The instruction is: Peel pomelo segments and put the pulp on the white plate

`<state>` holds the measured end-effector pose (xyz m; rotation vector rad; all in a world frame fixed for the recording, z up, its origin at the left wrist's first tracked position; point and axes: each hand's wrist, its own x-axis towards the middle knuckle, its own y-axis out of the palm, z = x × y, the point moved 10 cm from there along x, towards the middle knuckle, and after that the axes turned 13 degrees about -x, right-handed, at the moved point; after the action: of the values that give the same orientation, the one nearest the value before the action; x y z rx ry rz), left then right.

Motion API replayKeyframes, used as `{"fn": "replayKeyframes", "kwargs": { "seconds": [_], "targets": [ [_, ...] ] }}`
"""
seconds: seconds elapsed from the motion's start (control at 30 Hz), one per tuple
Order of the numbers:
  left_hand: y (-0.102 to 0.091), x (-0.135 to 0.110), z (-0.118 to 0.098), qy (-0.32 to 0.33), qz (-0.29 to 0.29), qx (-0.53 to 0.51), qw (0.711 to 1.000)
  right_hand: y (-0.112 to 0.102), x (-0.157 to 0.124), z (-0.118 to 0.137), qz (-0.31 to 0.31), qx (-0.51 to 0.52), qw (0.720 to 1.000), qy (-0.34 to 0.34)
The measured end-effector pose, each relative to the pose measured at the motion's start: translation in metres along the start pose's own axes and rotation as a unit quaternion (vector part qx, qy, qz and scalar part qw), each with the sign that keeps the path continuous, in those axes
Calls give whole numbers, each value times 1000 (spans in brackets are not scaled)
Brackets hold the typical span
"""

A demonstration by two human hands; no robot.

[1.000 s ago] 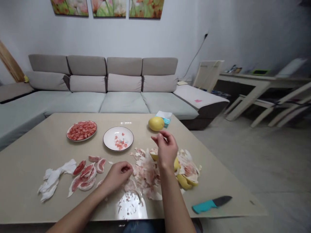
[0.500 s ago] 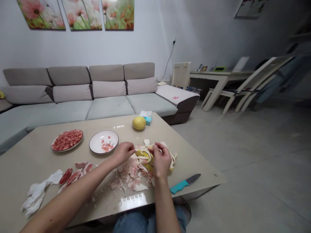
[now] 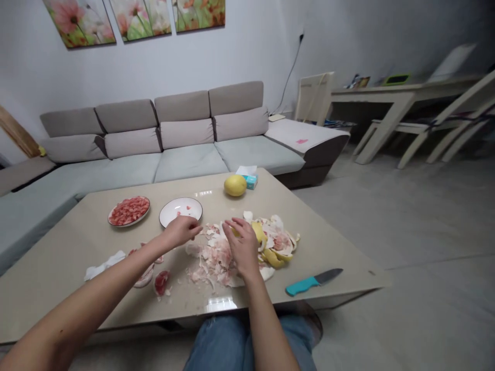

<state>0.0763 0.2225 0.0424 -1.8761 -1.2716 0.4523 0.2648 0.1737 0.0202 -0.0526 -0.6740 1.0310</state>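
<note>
My left hand is just in front of the white plate, hiding its near part. Its fingers are curled together; anything in them is hidden. A few bits of red pulp show on that plate. Over the heap of pale pink membrane scraps, my right hand has thumb and fingers apart and seems to hold nothing. Yellow pomelo peel lies to its right. Beneath my left forearm, pomelo segments are partly covered, and one red segment sits beside them.
A plate heaped with red pulp stands at the left. Towards the back are a whole yellow pomelo and a tissue pack. A turquoise-handled knife lies near the right front edge. White crumpled tissue is left of my forearm.
My hands have come away from the peel: the left has moved left towards the plate, and the right has opened over the scraps. The whole view has shifted with the head.
</note>
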Motion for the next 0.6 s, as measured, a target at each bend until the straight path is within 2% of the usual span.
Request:
{"fn": "replayKeyframes", "kwargs": {
  "seconds": [0.17,0.37,0.47,0.6],
  "targets": [
    [-21,-67,36,-38,-17,-1,999,56,-33,39,113,-45,989,-89],
    [-20,-155,82,-98,-52,-26,993,134,-112,78,297,-89,933,-185],
    [-13,-185,101,-120,-97,-52,987,162,-142,83,334,-125,915,-190],
    [6,-205,117,-130,-156,-83,976,180,-160,81,349,-148,905,-192]
  ]
}}
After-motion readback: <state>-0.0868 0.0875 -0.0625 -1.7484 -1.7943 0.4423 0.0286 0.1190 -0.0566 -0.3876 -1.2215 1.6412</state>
